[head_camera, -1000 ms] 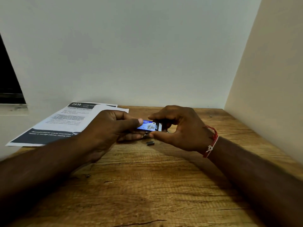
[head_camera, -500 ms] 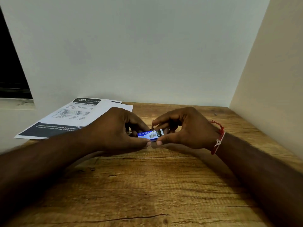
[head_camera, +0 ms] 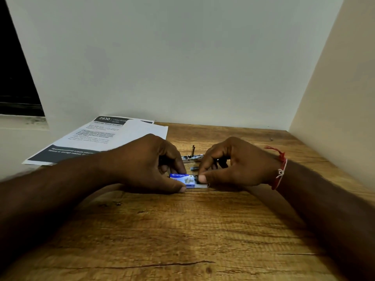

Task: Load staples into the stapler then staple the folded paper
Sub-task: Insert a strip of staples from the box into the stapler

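Note:
A small blue staple box (head_camera: 183,180) rests on the wooden table (head_camera: 182,230). My left hand (head_camera: 146,163) grips its left end. My right hand (head_camera: 233,163) pinches the box's right end, where a pale inner tray (head_camera: 200,186) sticks out. Behind my hands lies a metal stapler (head_camera: 191,157), opened, with one part standing upright. A short strip of staples (head_camera: 194,169) lies between the stapler and the box. The folded printed paper (head_camera: 105,136) lies at the back left, half over the table's edge.
A white wall closes the table at the back and a beige wall (head_camera: 334,98) on the right. A dark window opening (head_camera: 16,78) is at the far left. A red thread bracelet (head_camera: 281,169) is on my right wrist.
Both hands have lowered the staple box from the air onto the table. The inner tray now shows at the right end. The stapler behind my hands has come into sight.

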